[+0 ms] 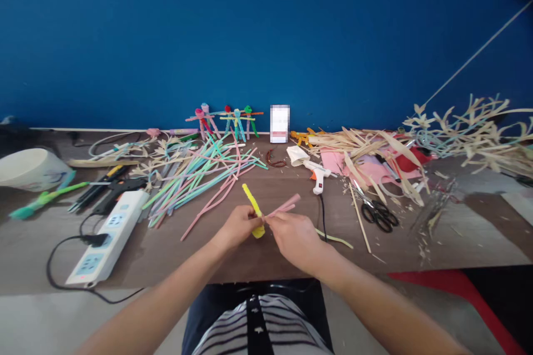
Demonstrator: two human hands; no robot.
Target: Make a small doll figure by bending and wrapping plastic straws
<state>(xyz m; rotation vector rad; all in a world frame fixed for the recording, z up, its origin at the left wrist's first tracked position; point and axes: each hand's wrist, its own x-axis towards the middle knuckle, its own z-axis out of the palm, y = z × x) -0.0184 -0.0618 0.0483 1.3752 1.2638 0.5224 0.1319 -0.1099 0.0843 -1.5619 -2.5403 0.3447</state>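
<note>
Above the front of the table, my left hand (238,227) pinches a bent yellow pipe cleaner (250,198), one end pointing up and away, the other showing below my thumb. Close beside it, my right hand (295,237) is closed on pink pipe cleaners (286,204), whose ends stick out past the knuckles. The fingertips of both hands nearly meet where yellow and pink come together; the exact join is hidden. A pale green pipe cleaner (338,240) lies just right of my right hand. Beyond my hands lies a loose pile of pastel pipe cleaners (204,172).
A white glue gun (318,173) with a cord and black-handled scissors (380,215) lie to the right, near dried straw strips (358,147). A power strip (109,241) and white bowl (35,169) are left. Pipe-cleaner figures (237,122) and a phone (280,123) stand against the wall.
</note>
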